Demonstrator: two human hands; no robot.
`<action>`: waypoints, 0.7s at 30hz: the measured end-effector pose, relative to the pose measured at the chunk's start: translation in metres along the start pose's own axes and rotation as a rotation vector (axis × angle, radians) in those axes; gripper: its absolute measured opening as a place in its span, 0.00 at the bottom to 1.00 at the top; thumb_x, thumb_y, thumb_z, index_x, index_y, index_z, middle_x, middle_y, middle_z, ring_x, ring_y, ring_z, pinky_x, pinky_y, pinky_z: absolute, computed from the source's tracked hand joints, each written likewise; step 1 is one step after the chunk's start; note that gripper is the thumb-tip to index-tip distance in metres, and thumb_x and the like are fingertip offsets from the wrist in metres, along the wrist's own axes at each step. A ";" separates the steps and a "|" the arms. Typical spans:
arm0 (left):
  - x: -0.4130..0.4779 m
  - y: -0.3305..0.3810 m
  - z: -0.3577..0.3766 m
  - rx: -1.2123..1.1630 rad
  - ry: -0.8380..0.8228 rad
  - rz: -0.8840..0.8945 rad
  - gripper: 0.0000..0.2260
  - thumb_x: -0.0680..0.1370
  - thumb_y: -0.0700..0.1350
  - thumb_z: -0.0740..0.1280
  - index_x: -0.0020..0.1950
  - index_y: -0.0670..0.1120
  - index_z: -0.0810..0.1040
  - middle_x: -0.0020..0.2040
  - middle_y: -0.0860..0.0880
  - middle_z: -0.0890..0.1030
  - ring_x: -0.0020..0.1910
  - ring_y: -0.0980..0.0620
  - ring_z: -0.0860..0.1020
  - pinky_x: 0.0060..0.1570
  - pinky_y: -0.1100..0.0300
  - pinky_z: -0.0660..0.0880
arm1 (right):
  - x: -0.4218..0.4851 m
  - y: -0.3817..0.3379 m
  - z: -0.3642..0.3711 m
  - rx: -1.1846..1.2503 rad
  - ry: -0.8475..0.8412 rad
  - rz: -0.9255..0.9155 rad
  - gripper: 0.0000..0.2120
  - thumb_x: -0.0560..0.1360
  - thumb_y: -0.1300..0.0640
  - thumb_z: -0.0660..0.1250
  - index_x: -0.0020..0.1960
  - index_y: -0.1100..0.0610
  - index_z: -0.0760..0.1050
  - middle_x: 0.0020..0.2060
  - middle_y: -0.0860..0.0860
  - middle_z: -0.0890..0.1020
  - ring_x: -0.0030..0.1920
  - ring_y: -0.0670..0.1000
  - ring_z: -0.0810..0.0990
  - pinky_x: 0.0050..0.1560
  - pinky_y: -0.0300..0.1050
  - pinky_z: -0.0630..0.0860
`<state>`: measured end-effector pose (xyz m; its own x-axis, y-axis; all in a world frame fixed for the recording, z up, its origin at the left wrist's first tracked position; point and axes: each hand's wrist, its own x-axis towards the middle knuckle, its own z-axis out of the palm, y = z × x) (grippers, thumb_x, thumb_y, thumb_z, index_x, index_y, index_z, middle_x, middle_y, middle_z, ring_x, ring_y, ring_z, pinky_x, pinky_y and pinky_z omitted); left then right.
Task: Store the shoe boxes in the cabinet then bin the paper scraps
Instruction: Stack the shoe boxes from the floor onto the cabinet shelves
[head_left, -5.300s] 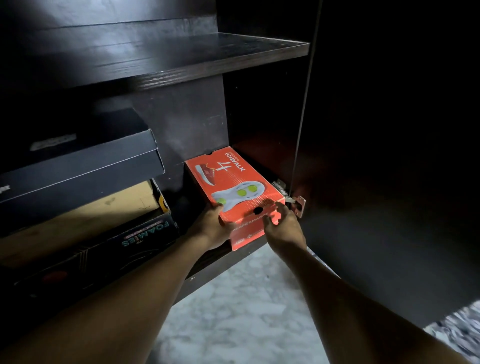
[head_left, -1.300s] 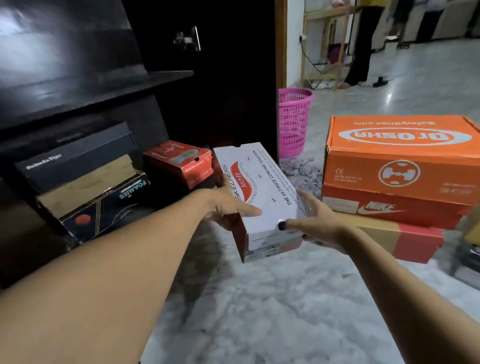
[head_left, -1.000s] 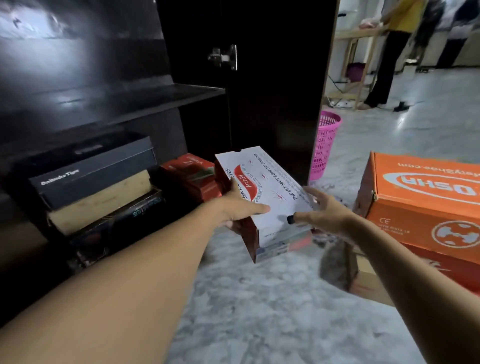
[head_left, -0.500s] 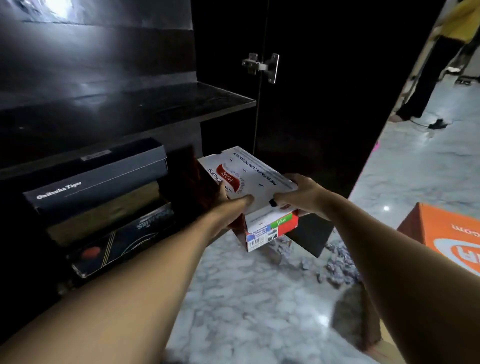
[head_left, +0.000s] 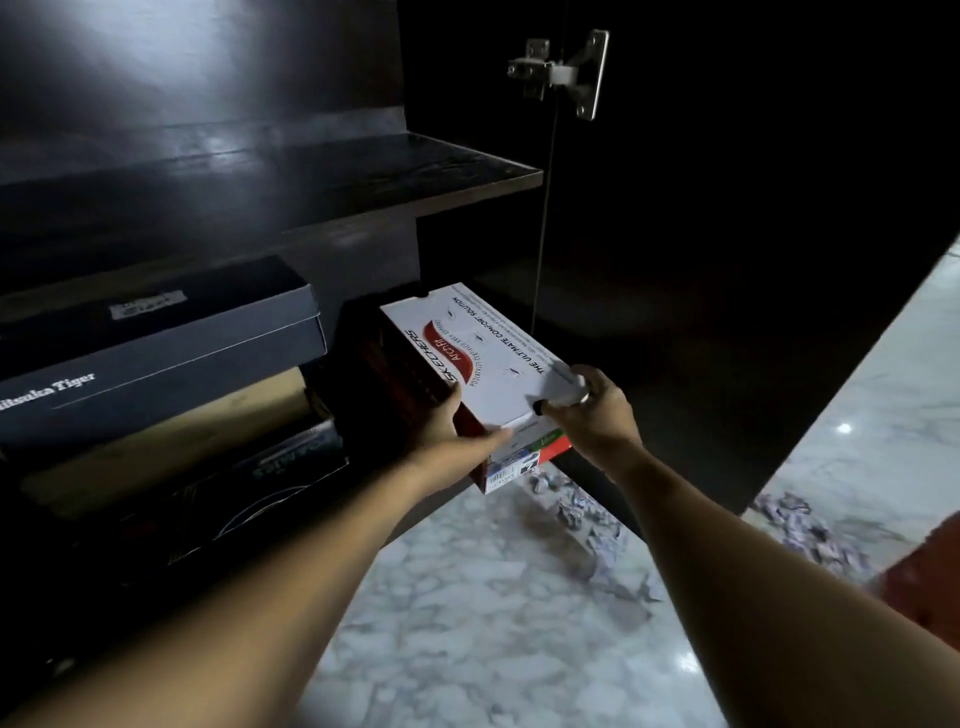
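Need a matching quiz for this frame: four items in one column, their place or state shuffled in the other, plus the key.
Things
1. white Skechers box
2. Onitsuka Tiger box
3. paper scraps
4. metal hinge

Place or state
A. scattered on the marble floor
B. fixed high on the open cabinet door
C. gripped by the left hand and right hand
D. top of the stack at the left inside the cabinet

Pairs: 1-C, 2-D, 3-A, 4-B
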<state>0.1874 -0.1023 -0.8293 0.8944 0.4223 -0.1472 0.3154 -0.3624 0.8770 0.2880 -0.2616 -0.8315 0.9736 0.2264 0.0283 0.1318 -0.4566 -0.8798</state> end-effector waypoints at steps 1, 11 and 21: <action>0.003 -0.001 0.002 0.053 0.019 0.018 0.38 0.75 0.48 0.72 0.79 0.47 0.55 0.71 0.45 0.71 0.70 0.49 0.69 0.55 0.71 0.65 | 0.000 0.004 0.005 -0.027 0.057 -0.044 0.34 0.71 0.53 0.77 0.72 0.55 0.69 0.67 0.53 0.75 0.57 0.49 0.78 0.51 0.32 0.76; 0.055 -0.006 -0.007 0.238 0.074 0.092 0.38 0.74 0.53 0.72 0.78 0.44 0.58 0.71 0.47 0.73 0.69 0.51 0.70 0.68 0.56 0.69 | 0.024 0.019 0.051 0.129 0.154 0.000 0.19 0.71 0.42 0.64 0.59 0.48 0.70 0.54 0.51 0.77 0.52 0.53 0.81 0.53 0.57 0.80; 0.110 -0.009 -0.046 0.315 0.077 0.015 0.35 0.77 0.50 0.69 0.79 0.47 0.55 0.70 0.47 0.73 0.68 0.48 0.71 0.65 0.59 0.70 | 0.083 0.008 0.080 0.136 -0.106 -0.056 0.22 0.74 0.47 0.65 0.68 0.44 0.71 0.60 0.51 0.79 0.57 0.50 0.82 0.58 0.55 0.80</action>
<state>0.2688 -0.0140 -0.8319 0.8770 0.4720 -0.0901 0.3959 -0.6032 0.6924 0.3550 -0.1773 -0.8742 0.9395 0.3407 0.0355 0.1519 -0.3215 -0.9346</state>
